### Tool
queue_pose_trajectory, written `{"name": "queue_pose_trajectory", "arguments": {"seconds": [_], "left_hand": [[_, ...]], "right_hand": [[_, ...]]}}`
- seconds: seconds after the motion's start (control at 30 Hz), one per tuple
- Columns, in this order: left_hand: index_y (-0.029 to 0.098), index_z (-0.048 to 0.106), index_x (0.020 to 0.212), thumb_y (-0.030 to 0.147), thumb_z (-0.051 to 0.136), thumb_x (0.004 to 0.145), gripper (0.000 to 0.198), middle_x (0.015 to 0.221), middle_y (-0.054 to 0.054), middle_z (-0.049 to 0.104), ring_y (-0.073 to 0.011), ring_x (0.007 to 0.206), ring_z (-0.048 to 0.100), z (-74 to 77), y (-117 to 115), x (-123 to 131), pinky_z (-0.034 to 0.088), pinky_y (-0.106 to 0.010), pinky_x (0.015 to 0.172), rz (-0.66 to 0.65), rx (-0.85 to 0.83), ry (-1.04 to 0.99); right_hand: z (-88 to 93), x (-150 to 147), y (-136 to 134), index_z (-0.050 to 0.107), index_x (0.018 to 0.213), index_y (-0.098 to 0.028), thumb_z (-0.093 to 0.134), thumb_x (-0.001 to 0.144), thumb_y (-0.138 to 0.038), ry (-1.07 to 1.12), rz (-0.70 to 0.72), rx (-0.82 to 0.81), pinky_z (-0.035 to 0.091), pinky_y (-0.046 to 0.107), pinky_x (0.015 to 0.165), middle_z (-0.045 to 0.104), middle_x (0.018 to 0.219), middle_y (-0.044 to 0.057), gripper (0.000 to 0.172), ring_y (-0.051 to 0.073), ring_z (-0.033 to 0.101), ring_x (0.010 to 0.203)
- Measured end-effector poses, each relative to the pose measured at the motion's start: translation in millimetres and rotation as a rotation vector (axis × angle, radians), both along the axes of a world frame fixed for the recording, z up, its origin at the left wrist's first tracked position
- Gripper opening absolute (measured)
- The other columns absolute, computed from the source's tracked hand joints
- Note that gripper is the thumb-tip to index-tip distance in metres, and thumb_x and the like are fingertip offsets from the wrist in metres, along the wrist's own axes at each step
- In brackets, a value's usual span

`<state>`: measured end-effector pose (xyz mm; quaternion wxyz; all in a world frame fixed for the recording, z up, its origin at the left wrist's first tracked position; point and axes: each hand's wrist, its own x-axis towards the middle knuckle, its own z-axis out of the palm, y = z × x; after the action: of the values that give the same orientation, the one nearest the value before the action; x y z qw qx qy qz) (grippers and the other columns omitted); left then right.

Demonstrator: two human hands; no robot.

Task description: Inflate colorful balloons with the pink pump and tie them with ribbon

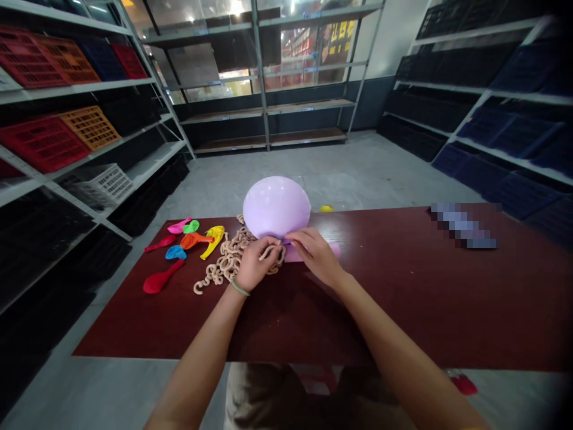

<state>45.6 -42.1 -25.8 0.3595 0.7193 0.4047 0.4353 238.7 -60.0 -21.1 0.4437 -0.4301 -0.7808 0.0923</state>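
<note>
An inflated lilac balloon (276, 206) rests on the dark red table (403, 298), its neck toward me. My left hand (256, 263) is closed, pinching the beige chain strip (224, 263) at the balloon's neck. My right hand (316, 254) is closed too, fingers pressed on the balloon's neck beside a pink object that lies under the hand. The chain strip trails in a heap to the left of my hands.
Several flat, uninflated balloons (179, 248) in red, pink, green, orange, yellow and blue lie at the table's left. A small yellow balloon (326, 208) sits behind the lilac one. Metal shelves with crates (49, 131) line both sides and the back. A red scrap (463, 384) lies on the floor.
</note>
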Motion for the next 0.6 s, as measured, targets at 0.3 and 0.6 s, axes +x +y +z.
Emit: {"name": "queue_pose_trajectory", "arguments": {"seconds": [0.3, 0.6], "left_hand": [[0.02, 0.064, 0.092, 0.023, 0.056, 0.09, 0.008, 0.085, -0.005, 0.069, -0.0178, 0.079, 0.062, -5.3, -1.2, -0.5, 0.046, -0.029, 0.077, -0.107, 0.321, 0.352], [0.018, 0.06, 0.093, 0.022, 0.054, 0.092, 0.007, 0.085, -0.004, 0.068, -0.0151, 0.076, 0.062, -1.9, -1.9, 0.2, 0.048, -0.027, 0.073, -0.146, 0.383, 0.372]], "right_hand": [[-7.8, -0.6, -8.3, 0.066, 0.098, -0.018, 0.043, 0.098, -0.023, -0.234, -0.07, 0.193, 0.045, 0.033, 0.082, 0.067, 0.095, 0.007, 0.024, 0.019, 0.055, 0.087], [-9.8, 0.1, -5.5, 0.063, 0.089, -0.019, 0.047, 0.095, -0.02, -0.306, -0.097, 0.299, 0.045, 0.032, 0.076, 0.065, 0.089, 0.006, 0.018, 0.018, 0.055, 0.082]]}}
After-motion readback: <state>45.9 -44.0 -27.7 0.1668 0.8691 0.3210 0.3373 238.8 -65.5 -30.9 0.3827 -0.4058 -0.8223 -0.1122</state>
